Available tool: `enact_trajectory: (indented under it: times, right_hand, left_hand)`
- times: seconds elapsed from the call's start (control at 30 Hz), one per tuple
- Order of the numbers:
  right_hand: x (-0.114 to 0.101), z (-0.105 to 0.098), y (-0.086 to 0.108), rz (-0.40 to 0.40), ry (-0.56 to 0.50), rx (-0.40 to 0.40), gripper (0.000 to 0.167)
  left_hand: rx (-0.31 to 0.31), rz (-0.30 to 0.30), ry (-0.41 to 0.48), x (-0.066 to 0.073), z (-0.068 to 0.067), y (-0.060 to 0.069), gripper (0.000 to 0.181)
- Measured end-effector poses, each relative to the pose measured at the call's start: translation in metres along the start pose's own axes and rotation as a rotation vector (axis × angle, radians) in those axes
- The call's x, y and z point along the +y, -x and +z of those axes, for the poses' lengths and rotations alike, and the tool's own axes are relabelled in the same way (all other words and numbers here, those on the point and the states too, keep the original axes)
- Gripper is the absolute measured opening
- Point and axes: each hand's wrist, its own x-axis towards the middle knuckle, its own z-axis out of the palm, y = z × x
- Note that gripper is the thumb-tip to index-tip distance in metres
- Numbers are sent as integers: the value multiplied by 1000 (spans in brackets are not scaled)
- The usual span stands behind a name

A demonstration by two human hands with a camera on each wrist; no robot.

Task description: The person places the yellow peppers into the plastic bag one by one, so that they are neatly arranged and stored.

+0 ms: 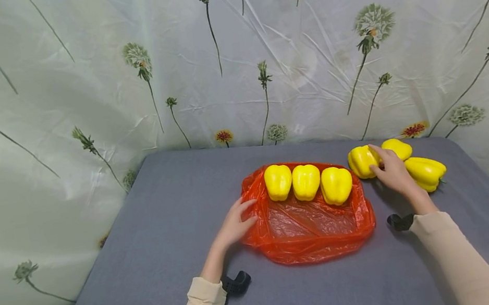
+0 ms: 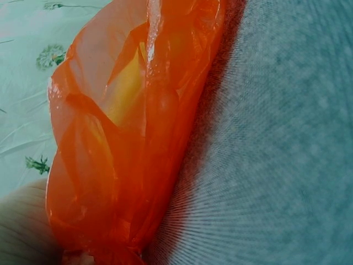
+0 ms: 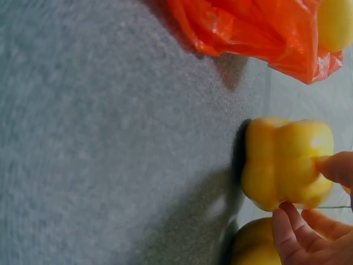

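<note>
A red plastic bag (image 1: 320, 246) lies spread on the table, its mouth turned up, with three yellow bell peppers (image 1: 306, 183) in a row along its far side. At the bag's left rim is my left hand (image 1: 233, 222), holding the thin plastic between thumb and fingers; in the left wrist view the bag (image 2: 149, 165) hides most of them. To the right of the bag, my right hand (image 1: 391, 170) grips another yellow bell pepper (image 1: 362, 162), with thumb and fingertips against its sides in the right wrist view. Two more peppers (image 1: 425, 173) lie just beyond that hand.
The grey cloth-covered table (image 1: 163, 212) reaches back to a pale curtain (image 1: 297, 60) printed with dandelions. Dark curved mounts (image 1: 237, 282) stick out at both wrists.
</note>
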Motion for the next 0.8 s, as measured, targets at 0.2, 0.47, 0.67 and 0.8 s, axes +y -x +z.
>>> enact_trajectory:
  times: [0.2,0.47,0.67,0.8]
  right_hand:
    - [1,3,0,22,-22,-32,66]
    - [6,0,-4,17,-31,-154,73]
    - [9,-3,-6,32,4,-222,72]
    - [11,-2,-4,15,0,-208,81]
  left_hand:
    - [-3,0,-10,-1,0,0,45]
    - [5,5,-18,-1,1,-1,45]
    - [-1,8,-17,-2,1,0,45]
    - [-4,0,-16,-1,0,0,45]
